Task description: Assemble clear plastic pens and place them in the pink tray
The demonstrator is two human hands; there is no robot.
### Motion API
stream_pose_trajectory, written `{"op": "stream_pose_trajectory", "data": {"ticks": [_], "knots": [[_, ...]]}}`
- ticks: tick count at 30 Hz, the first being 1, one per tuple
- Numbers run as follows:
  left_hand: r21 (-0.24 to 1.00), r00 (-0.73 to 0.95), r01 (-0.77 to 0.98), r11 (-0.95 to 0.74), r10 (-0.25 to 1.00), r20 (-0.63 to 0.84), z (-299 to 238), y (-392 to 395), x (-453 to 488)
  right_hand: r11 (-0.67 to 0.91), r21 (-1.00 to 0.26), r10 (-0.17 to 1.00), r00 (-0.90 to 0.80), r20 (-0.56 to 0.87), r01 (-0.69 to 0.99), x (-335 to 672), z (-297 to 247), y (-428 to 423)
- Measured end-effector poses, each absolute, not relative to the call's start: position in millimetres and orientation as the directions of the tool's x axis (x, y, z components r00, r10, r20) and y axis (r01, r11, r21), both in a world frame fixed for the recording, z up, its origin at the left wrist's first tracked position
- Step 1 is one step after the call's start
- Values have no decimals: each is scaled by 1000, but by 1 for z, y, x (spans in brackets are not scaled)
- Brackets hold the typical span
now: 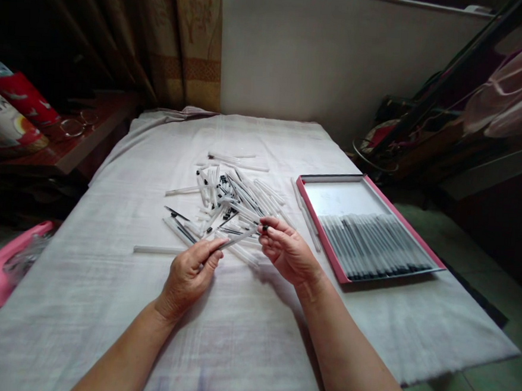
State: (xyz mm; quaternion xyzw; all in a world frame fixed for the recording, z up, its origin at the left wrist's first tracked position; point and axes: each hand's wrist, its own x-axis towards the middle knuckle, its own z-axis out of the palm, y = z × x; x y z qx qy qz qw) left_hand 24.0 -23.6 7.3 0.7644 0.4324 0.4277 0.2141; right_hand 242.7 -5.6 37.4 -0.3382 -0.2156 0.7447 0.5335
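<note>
My left hand (192,270) is closed around one end of a clear pen tube (239,238), which slants up to the right. My right hand (284,249) pinches the tube's other end, where a small black tip (265,227) shows between the fingertips. Both hands hover above the white cloth (234,324), just in front of a loose pile of clear tubes and black refills (227,202). To the right lies a pink-rimmed tray (307,202) with a row of several finished pens (374,245) in its near half.
A lone tube (156,250) lies left of my left hand. A dark wooden shelf (81,141) with packages and glasses stands at the left, a pink plastic object (4,261) below it. Curtains and a wall are behind; clutter and floor lie at the right.
</note>
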Motion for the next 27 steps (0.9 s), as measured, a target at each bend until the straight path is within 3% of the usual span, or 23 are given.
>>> {"op": "stream_pose_trajectory", "data": {"ticks": [14,27], "knots": [[725,268,464,-510,860,433,11,-25,24,-429,-541,897,-272,-348,-724,242,31,-3],[724,299,456,-518,855,424,9,-25,22,-327,-610,939,-174,-298,-721,241,33,-4]]}}
